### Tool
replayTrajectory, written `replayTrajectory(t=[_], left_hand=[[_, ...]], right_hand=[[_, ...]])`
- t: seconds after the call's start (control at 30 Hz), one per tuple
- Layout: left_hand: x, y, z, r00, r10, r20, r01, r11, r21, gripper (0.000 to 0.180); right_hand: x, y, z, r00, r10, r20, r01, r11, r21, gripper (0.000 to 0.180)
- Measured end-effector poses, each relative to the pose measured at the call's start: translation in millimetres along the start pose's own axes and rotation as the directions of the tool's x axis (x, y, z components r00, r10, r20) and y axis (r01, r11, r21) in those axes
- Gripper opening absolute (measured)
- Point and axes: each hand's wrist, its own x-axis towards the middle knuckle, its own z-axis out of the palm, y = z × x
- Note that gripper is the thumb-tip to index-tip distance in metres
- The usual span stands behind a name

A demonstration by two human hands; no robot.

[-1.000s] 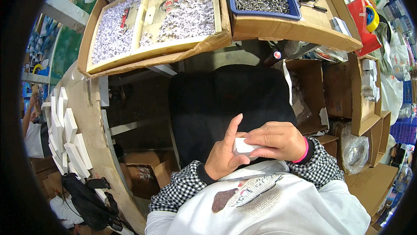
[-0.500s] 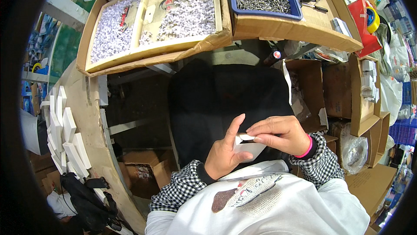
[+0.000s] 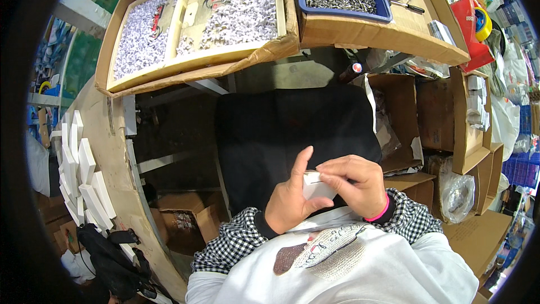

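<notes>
A small white box (image 3: 318, 188) is between my two hands, above the dark cloth (image 3: 292, 129) over my lap. My left hand (image 3: 288, 196) grips its left side, with the thumb across the front and the index finger raised above it. At the box's top end, the fingers and thumb of my right hand (image 3: 355, 180) pinch the end flap, which looks nearly flat against the box. My right palm hides the box's right side.
A divided wooden tray (image 3: 185, 56) of tiny white pieces stands ahead. Beside it is a blue bin (image 3: 388, 14) of small metal parts. White boxes (image 3: 84, 163) are piled on the left table. Cardboard cartons (image 3: 402, 90) stand at the right, near yellow tape (image 3: 482, 24).
The box's end flap, raised before, is now folded down. My right hand has moved slightly left and closer over the box; my left hand has barely shifted.
</notes>
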Motion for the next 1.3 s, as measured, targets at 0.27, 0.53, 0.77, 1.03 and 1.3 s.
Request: replayTrajectory(t=[0.27, 0.53, 0.77, 1.03, 1.3], left_hand=[[-2, 1, 1, 1.000, 0.012, -0.004, -0.012, 1.000, 0.027, 0.104], [-3, 0, 1, 1.000, -0.010, -0.007, 0.010, 1.000, -0.006, 0.103], [-2, -2, 1, 0.999, -0.042, 0.004, 0.042, 0.998, -0.045, 0.104], [-2, -2, 1, 1.000, 0.001, -0.005, -0.001, 1.000, -0.018, 0.105], [-2, -4, 3, 0.999, 0.040, -0.022, -0.040, 0.999, 0.020, 0.107]], right_hand=[[0, 2, 0, 0.998, -0.069, -0.004, 0.069, 0.997, -0.028, 0.013], [-1, 7, 2, 0.972, -0.234, 0.026, 0.235, 0.967, -0.098, 0.014], [-3, 10, -1, 0.973, -0.212, 0.091, 0.216, 0.976, -0.026, 0.017], [-6, 9, 4, 0.985, -0.172, 0.034, 0.173, 0.984, -0.032, 0.017], [-6, 10, 2, 0.976, -0.210, 0.055, 0.215, 0.970, -0.113, 0.016]])
